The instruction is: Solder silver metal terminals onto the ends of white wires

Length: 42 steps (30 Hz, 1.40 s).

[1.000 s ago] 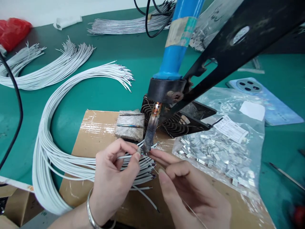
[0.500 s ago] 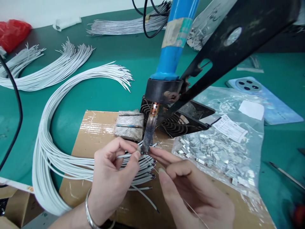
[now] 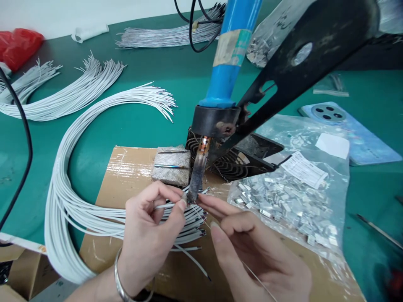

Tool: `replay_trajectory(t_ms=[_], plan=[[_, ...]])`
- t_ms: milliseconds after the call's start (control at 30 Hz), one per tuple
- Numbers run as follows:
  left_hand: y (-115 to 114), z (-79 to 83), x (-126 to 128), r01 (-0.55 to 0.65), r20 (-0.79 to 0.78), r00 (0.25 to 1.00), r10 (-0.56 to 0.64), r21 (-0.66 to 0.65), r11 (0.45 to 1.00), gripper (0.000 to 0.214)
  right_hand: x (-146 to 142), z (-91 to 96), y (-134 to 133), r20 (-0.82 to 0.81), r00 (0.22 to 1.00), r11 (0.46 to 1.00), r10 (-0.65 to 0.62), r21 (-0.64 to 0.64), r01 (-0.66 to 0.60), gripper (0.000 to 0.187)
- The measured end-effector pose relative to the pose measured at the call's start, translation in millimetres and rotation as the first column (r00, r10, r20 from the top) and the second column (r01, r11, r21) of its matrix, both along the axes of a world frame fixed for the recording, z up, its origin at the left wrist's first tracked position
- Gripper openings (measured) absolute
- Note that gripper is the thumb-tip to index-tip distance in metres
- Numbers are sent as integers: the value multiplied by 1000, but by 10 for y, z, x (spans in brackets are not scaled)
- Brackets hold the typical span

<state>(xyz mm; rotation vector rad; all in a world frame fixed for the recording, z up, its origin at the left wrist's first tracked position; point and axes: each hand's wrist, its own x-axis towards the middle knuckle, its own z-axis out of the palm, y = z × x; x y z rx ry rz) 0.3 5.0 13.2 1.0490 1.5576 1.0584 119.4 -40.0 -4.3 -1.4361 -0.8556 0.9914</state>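
White insulated wires sit pinched in the left hand, light and limp, best held near their ends; the right hand pinches a thin silver strand just beside them.

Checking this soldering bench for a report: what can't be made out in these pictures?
Head view only:
The soldering iron's tip: its end is hidden by the left hand and the white wires.
The blue handle: cut off by the top edge.
The bag's label: print too small to read.
The red object: blurred, cut off by the corner.
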Motion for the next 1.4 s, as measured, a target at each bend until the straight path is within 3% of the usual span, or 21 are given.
replay_trajectory(t_ms=[1400], plan=[[-13, -22, -54, 6, -38, 999, -5, 38, 999, 10, -19, -7, 2, 9, 1000, 1000, 20, -13, -20, 21]])
